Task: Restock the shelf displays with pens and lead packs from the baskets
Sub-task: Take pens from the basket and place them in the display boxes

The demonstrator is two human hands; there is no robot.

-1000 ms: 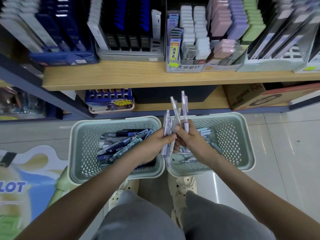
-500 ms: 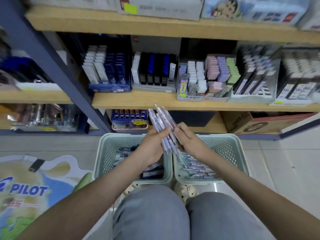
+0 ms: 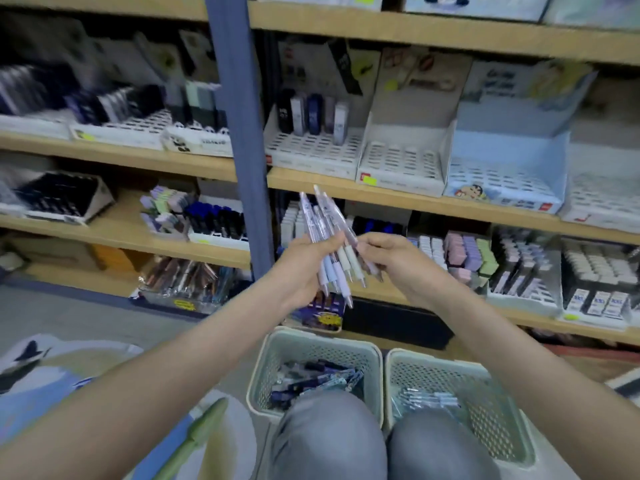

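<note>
Pens (image 3: 329, 244) are in hand and off the floor: a fanned bundle of pale, clear-barrelled ones is held up in front of the shelf (image 3: 415, 199), tips pointing down and clicker ends up. Judging from this, the step is sorting or singling out a pen from the bundle before slotting it into a display. The white slotted tray (image 3: 398, 161) and the blue slotted tray (image 3: 502, 174) on the shelf above the hands both show bare holes, so either looks a likely target; which one suits these pens cannot be told.

The left hand (image 3: 304, 268) has its fingers curled round the middle of the bundle, palm turned inward, forearm rising from the lower left. The right hand (image 3: 398, 261) comes in from the right, thumb and fingertips closing on the pens at the right edge of the fan; whether it has one pen apart from the rest is unclear.

Next, the move calls for drawing one pen free without loosening the others, then lifting it upright over a hole.

Below, the left basket (image 3: 277, 344) holds dark packs and the right basket (image 3: 433, 358) more pale pens, both just beyond the knees.
</note>
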